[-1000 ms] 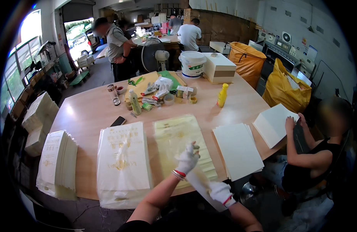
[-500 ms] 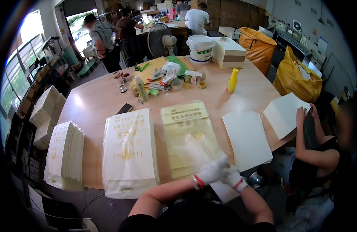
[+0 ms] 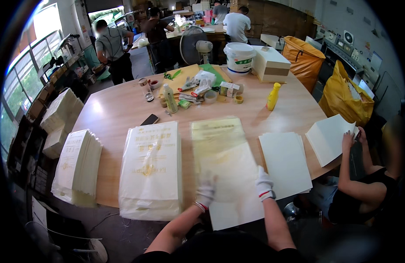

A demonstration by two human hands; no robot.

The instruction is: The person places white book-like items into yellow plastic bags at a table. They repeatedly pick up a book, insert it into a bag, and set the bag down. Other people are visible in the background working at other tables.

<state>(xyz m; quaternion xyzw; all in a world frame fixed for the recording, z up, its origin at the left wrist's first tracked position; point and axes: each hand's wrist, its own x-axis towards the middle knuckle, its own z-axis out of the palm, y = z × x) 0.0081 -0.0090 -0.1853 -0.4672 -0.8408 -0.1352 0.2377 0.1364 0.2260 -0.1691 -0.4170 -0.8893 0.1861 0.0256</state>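
Observation:
A white board (image 3: 231, 217) lies before me at the table's near edge, its lower end sticking out towards me. Its upper part overlaps the yellowish printed plastic bags (image 3: 215, 131); I cannot tell whether it is inside the top one. My left hand (image 3: 206, 190), in a white glove, is at the board's left edge, fingers apart and blurred by motion. My right hand (image 3: 264, 184), also gloved, holds the board's right edge. To the right is a stack of white boards (image 3: 286, 160); to the left, a pile of boards in printed clear bags (image 3: 150, 166).
Farther left stands another bagged stack (image 3: 77, 164). A phone (image 3: 150, 119), a bottle (image 3: 170, 98), gloves and tape lie beyond. A yellow bottle (image 3: 273, 96), a white bucket (image 3: 239, 57) and a box (image 3: 271, 65) stand farther back. At right, a co-worker's hands hold a white board (image 3: 331, 138).
My hands were close together over the bag's lower right; now they are apart, one on each side of the white board. The board has moved left and up over the bags. The view has shifted slightly.

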